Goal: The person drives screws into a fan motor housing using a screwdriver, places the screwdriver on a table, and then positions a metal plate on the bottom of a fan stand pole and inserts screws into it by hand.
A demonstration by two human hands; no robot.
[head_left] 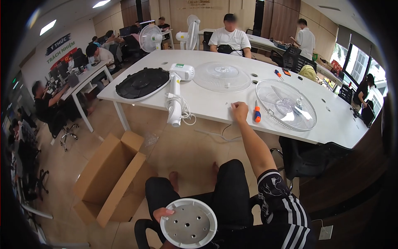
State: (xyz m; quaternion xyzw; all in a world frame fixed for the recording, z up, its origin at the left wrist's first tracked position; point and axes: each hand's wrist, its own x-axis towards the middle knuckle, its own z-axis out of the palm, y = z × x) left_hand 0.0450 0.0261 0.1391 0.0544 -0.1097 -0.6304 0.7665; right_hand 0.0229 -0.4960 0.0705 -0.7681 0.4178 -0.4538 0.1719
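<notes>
My left hand (162, 213) grips the rim of a round white part with a grey metal plate (188, 224), held over my lap. Several holes show in the plate. At the table's near edge, my right hand (239, 112) has its fingers pinched together against the white top; anything between them is too small to make out. Just right of it lies a screwdriver (257, 114) with an orange and blue handle. Beyond that, a clear fan grille with blades (286, 106) rests on the table. A white fan motor and neck (175, 93) with a coiled cord hangs over the edge.
On the white table (219, 112) are a black round fan base (143, 84), another fan grille (222, 76) and a second screwdriver (278, 74). An open cardboard box (110, 178) stands on the floor at left. A person (230, 39) sits across the table.
</notes>
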